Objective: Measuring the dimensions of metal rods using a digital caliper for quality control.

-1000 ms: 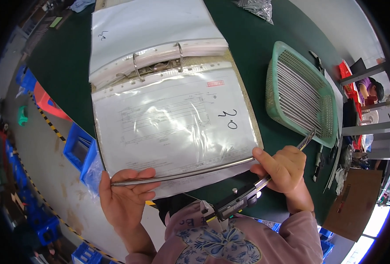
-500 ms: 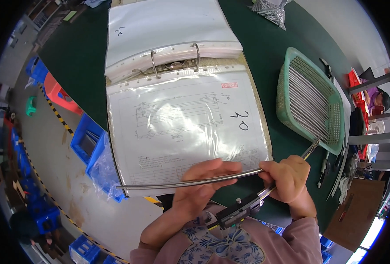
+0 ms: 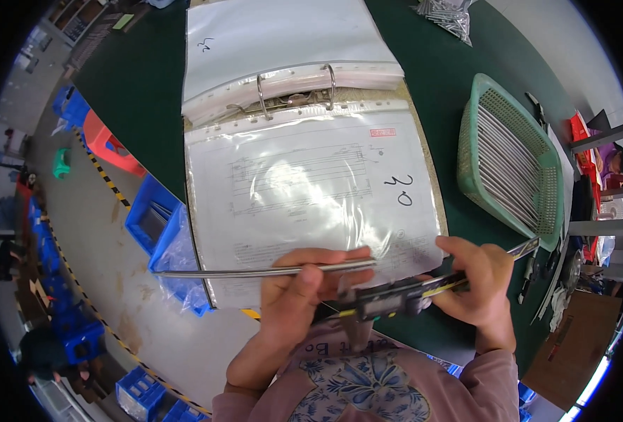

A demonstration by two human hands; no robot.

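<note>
My left hand (image 3: 289, 292) is closed on a thin metal rod (image 3: 220, 273), thumb on top. The rod lies almost level over the lower part of a binder page. In my right hand (image 3: 482, 285) is a digital caliper (image 3: 383, 302), gripped by its beam, with the forefinger raised off it. The caliper's jaws hang just below the rod's right end, near my left fingers; motion blurs them, so I cannot tell whether they touch the rod. The open ring binder (image 3: 290, 225) shows a drawing in a plastic sleeve, with the turned-over sheets at its far side.
A green plastic basket (image 3: 468, 158) of metal rods (image 3: 505, 162) stands right of the binder on the dark green table (image 3: 434, 84). A bag of small metal parts (image 3: 448, 17) lies at the far right. Blue bins (image 3: 145, 214) and a red stool (image 3: 107, 144) are at the left.
My right hand has let go of the rod's right end and keeps the caliper. The rod has shifted left in my left hand, and the caliper's jaws have swung up close to it.
</note>
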